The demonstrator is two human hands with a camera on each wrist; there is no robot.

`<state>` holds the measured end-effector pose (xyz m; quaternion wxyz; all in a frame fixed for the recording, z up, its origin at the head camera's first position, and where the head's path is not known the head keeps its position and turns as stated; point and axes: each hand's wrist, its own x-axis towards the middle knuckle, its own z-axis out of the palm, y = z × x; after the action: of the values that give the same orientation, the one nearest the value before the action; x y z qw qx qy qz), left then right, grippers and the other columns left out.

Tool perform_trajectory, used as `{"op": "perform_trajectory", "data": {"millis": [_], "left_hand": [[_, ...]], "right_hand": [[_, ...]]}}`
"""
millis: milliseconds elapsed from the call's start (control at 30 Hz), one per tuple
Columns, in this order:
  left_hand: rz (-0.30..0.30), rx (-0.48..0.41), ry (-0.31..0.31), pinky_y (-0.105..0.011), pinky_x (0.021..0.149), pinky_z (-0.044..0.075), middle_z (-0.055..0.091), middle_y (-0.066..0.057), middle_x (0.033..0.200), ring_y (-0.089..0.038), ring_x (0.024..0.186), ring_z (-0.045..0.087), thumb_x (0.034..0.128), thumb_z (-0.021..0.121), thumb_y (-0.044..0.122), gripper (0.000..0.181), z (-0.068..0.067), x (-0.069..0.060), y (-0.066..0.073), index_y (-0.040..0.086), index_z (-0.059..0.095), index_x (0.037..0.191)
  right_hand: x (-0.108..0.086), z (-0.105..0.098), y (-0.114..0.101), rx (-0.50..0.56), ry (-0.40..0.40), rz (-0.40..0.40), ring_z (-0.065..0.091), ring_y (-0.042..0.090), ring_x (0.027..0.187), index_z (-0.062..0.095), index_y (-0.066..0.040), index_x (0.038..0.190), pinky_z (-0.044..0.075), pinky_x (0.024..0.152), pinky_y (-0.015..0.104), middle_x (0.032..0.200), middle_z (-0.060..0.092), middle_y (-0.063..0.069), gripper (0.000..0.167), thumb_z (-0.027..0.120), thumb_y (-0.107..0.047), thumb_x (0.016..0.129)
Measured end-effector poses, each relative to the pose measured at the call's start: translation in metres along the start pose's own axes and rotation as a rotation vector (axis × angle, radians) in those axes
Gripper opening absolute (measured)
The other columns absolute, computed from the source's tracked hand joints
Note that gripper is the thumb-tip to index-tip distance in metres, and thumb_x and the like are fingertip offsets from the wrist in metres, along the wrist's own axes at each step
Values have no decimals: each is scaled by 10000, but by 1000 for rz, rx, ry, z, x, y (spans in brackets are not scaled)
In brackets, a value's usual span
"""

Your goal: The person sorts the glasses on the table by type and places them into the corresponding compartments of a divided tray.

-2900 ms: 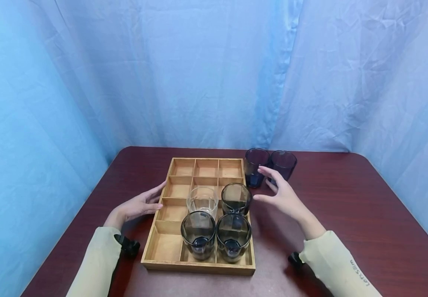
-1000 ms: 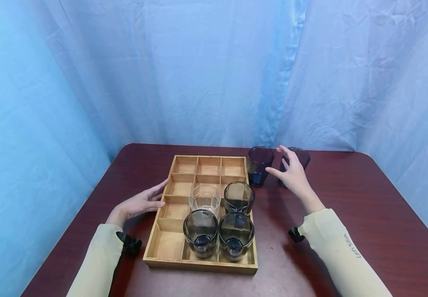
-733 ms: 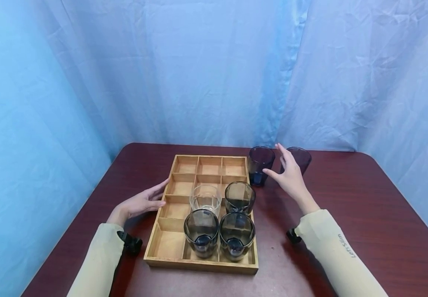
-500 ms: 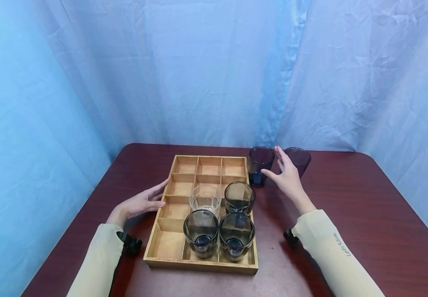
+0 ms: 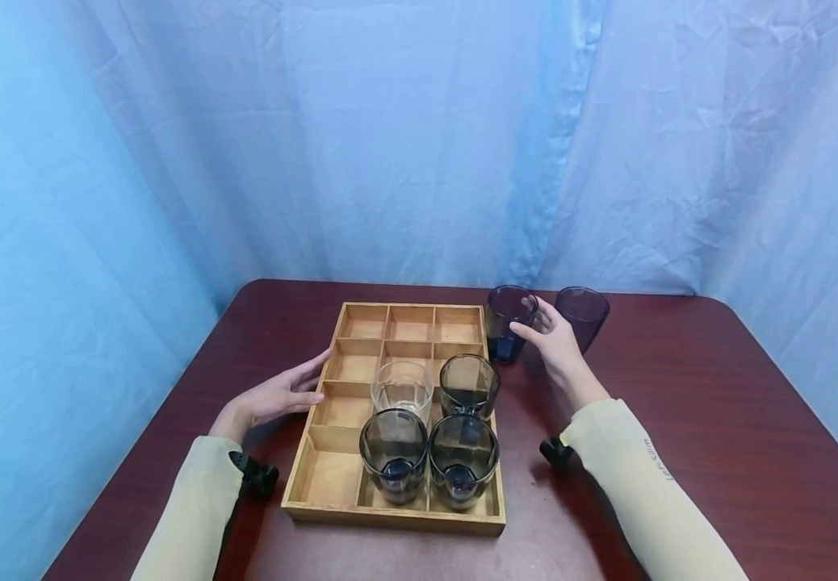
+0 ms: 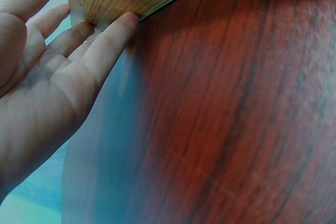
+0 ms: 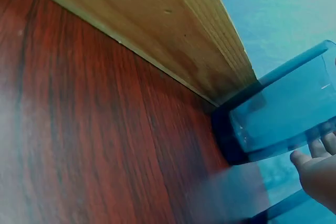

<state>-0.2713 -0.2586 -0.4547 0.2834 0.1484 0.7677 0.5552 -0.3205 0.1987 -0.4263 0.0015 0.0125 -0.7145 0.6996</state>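
Note:
My right hand [image 5: 560,349] is at a dark purple glass [image 5: 502,319] by the far right corner of a wooden divided tray [image 5: 326,478]. Its thumb lies on the near side and the other fingers curl round the right side; in the right wrist view that glass [image 7: 286,106] looks blue and stands on the table against the tray's wall. My left hand [image 5: 274,397] rests its fingers on the tray's left side, fairly straight, fingertips against the wood in the left wrist view. Three smoky glasses, one [image 5: 393,452] at the front, and a clear glass [image 5: 399,387] stand in the tray.
A second purple glass [image 5: 584,315] stands right of the first, just behind the right hand. The dark red table [image 5: 680,403] carries everything. Pale blue curtains [image 5: 404,145] hang around its back and sides.
My right hand has moved from between the two purple glasses leftward to the left one, its fingers closing round it. Earlier, the right purple glass moved away from the left one. Left hand stays put.

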Motion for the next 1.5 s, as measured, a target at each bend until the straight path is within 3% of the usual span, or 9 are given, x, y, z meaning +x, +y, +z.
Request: {"op": "perform_trajectory", "data": {"millis": [167,367,567,667,767,933,1167,1300,1500], "left_hand": [[2,11,-3,-550,1115,333,-54,-148,1640,-407,1500,48,980,572,156,841,0,0,2,317,-7,1568],[-6,-9,-7,-547,1115,338,-50,-158,1638,-413,1497,61,978,575,155,845,2,0,2,317,-7,1568],[-1,2,2,-549,1114,339,-42,-155,1640,-410,1498,66,980,572,162,835,4,2,2,321,0,1568],[-4,-9,0,-549,1120,328,-46,-150,1640,-405,1499,63,983,565,155,832,4,1,3,328,-2,1567],[-8,-17,-9,-546,1129,314,-60,-145,1640,-402,1501,50,988,555,143,831,3,0,2,329,-13,1565],[-8,-15,-8,-543,1134,304,-66,-139,1641,-401,1502,42,990,553,146,826,3,1,3,327,-11,1566],[-7,-3,-7,-547,1135,300,-71,-138,1641,-403,1502,36,990,554,152,828,2,2,3,326,-16,1566],[-12,-6,1,-545,1136,301,-64,-142,1641,-404,1501,47,986,562,163,832,-1,1,0,338,-10,1564],[-15,-15,20,-544,1133,308,-43,-152,1640,-408,1498,74,984,567,166,831,-2,-2,-1,353,1,1562]], "right_hand": [[3,2,3,87,-13,-11,221,205,1496,272,-70,1531,195,1223,393,1593,285,115,697,612,-12,925],[7,2,7,64,-34,-66,228,198,1491,253,-55,1529,222,1213,349,1578,307,142,738,636,11,901],[10,1,8,-79,20,-81,355,180,1430,342,-99,1496,367,1092,204,1513,424,116,734,721,-98,868],[9,1,6,-170,32,-85,392,211,1409,358,-99,1488,375,1123,308,1494,450,115,761,759,-187,847],[6,2,0,-350,35,-80,430,279,1379,339,-102,1501,401,1101,450,1489,447,138,847,778,-345,819],[1,8,-19,-565,57,-102,510,331,1291,336,-105,1508,442,1039,510,1439,495,171,956,786,-497,761],[-1,19,-51,-484,51,-188,519,295,1294,425,-121,1460,450,1043,476,1411,531,133,854,814,-417,760],[2,34,-61,-370,-10,-237,525,257,1292,471,-115,1415,433,1070,434,1377,558,111,769,821,-346,770],[6,64,-71,-311,-154,-235,538,263,1254,433,-95,1416,423,1064,443,1379,536,98,741,801,-282,801]]}}
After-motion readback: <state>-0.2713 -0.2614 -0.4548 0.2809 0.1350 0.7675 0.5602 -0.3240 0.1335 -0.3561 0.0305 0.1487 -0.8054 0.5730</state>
